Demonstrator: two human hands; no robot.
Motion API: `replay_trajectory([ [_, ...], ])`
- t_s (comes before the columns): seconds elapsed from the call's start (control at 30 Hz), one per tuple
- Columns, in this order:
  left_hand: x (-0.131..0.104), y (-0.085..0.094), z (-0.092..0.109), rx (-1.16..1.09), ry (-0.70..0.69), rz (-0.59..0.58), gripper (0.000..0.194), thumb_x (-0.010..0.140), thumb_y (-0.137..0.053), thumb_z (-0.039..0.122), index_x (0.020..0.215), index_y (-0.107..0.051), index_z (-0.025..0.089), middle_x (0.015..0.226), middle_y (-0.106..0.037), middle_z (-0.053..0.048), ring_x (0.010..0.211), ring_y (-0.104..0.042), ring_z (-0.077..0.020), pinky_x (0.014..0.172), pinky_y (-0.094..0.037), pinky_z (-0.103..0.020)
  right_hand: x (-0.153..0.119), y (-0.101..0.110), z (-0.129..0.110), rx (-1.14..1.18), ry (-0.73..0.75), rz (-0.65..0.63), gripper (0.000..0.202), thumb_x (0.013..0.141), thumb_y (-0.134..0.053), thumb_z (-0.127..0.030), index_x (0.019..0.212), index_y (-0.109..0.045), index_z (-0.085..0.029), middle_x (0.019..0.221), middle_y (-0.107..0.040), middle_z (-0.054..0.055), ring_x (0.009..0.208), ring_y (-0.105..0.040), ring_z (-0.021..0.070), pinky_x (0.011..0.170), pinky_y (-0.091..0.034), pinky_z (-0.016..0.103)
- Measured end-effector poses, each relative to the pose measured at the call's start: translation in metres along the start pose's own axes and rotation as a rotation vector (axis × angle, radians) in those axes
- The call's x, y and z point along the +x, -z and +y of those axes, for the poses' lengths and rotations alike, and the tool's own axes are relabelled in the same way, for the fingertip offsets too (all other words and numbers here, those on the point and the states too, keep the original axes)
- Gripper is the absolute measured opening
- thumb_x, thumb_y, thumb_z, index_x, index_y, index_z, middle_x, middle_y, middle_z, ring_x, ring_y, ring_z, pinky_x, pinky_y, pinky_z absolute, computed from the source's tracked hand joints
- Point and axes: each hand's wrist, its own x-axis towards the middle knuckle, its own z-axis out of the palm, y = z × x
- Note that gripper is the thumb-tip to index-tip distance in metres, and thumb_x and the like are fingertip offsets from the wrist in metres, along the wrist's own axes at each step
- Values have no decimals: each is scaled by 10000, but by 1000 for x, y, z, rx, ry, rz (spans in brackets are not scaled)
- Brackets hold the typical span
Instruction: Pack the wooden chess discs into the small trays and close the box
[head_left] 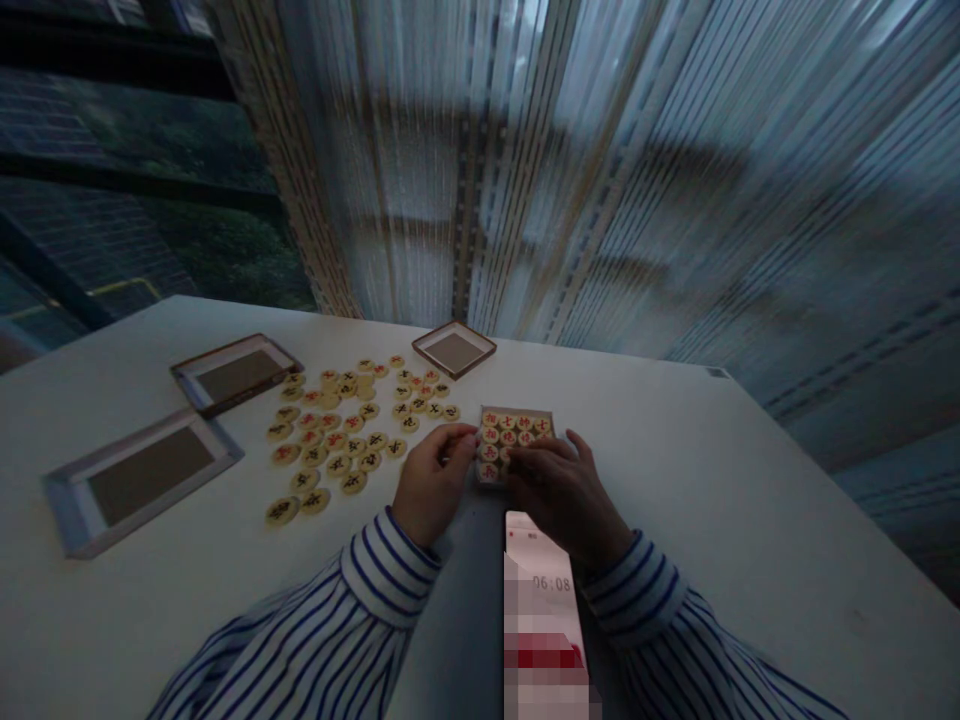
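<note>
A small open box (516, 409) holds rows of round Chinese chess pieces (508, 437) with red characters facing up. At its left wall, my left hand (435, 480) is closed, thumb and fingertips pinched on the box's edge. My right hand (570, 495) reaches over the box's right and front part, its fingers bent down onto the pieces. Whatever lies under the right fingertips is hidden, along with the lower right pieces. Left of the box, many loose Chinese chess pieces (336, 441), red and black, are spread over the white table (720, 520), a few overlapping.
An open shallow box part (454, 352) lies behind the pieces. Two larger open box parts, a brown-rimmed one (236, 372) and a pale one (142, 485), lie at the left. A lit phone (544, 600) showing 06:08 lies between my forearms. String curtains (480, 180) hang beyond the table.
</note>
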Motion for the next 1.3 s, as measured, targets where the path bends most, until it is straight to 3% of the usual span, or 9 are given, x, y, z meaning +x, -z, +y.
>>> replay_trajectory([
  [0.27, 0, 0, 3, -9, 8, 11, 308, 654, -571, 386, 830, -626, 140, 735, -670, -47, 676, -608, -167, 621, -464, -297, 1, 2, -1, -12, 11, 11, 199, 770, -582, -237, 968, -590, -226, 916, -687, 37, 928, -580, 197, 988, -204, 501],
  [0.7, 0, 1, 1, 4, -23, 8, 263, 657, -574, 340, 824, -621, 142, 736, -670, -42, 671, -609, -155, 621, -475, -285, 3, 5, 6, -32, -33, 278, 102, 803, -502, -191, 843, -596, -190, 788, -670, 38, 780, -597, 177, 894, -360, 430],
  [0.87, 0, 2, 1, 86, -57, -1, 232, 678, -561, 300, 841, -608, 142, 719, -649, -35, 663, -609, -151, 612, -488, -280, 5, 8, 9, -1, -165, 328, 190, 812, -453, -219, 913, -598, -151, 892, -655, 102, 852, -590, 208, 780, -450, 369],
  [0.97, -2, 2, -3, 232, -133, -26, 240, 691, -559, 274, 887, -599, 141, 806, -638, -59, 734, -608, -166, 632, -503, -297, 5, 9, 12, 47, -293, 291, 264, 813, -420, -258, 972, -587, -129, 946, -644, 124, 880, -593, 216, 770, -468, 362],
  [1.13, -6, 1, -16, 457, -378, -113, 359, 659, -613, 213, 1009, -553, 166, 1007, -592, -93, 945, -567, -216, 734, -517, -362, 5, 11, 17, 97, -547, 132, 339, 806, -407, -304, 1069, -559, -154, 890, -671, 96, 777, -632, 208, 663, -485, 328],
  [1.3, -6, 1, -24, 527, -480, -186, 489, 611, -646, 139, 1077, -503, 179, 1069, -569, -99, 1044, -531, -242, 842, -489, -420, 6, 13, 16, 136, -608, 58, 321, 810, -403, -298, 1062, -557, -173, 806, -689, 69, 740, -647, 193, 608, -468, 281],
])
